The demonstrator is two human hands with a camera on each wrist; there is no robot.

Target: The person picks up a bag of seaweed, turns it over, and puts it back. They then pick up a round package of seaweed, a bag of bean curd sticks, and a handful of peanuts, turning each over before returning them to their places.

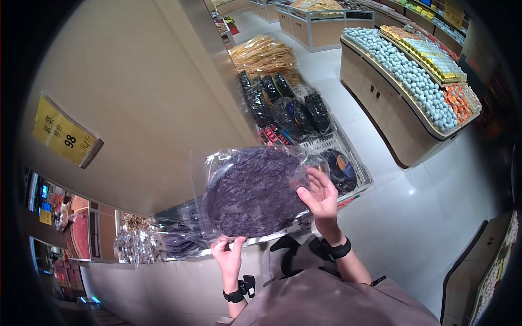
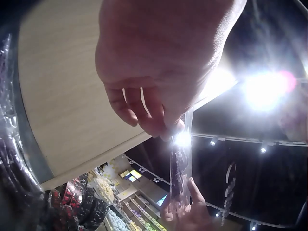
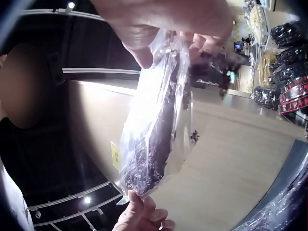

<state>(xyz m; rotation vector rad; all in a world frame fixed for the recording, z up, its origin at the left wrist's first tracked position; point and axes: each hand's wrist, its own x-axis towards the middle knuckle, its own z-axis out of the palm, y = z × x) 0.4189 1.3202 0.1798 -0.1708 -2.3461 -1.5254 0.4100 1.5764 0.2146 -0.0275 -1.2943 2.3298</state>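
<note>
A clear plastic bag of dried seaweed (image 1: 255, 190), a flat, dark purple round cake, is held up before the body in the head view. My left hand (image 1: 228, 255) pinches its lower left edge between thumb and fingers. At the right edge, my right hand (image 1: 321, 201) grips the plastic, thumb on the near face and fingers behind. The left wrist view shows the bag (image 2: 178, 168) nearly edge-on below the left hand (image 2: 159, 62). In the right wrist view, loose plastic bunches at the right hand (image 3: 178, 19), and seaweed fills the bag's lower part.
More bagged seaweed (image 1: 182, 239) lies on a shelf beyond the left hand. Black packages (image 1: 293, 117) and yellow dried sticks (image 1: 263, 54) fill white crates along the right. A yellow price sign (image 1: 62, 133) hangs on the beige panel (image 1: 141, 98). An egg stand (image 1: 402, 70) stands across the aisle.
</note>
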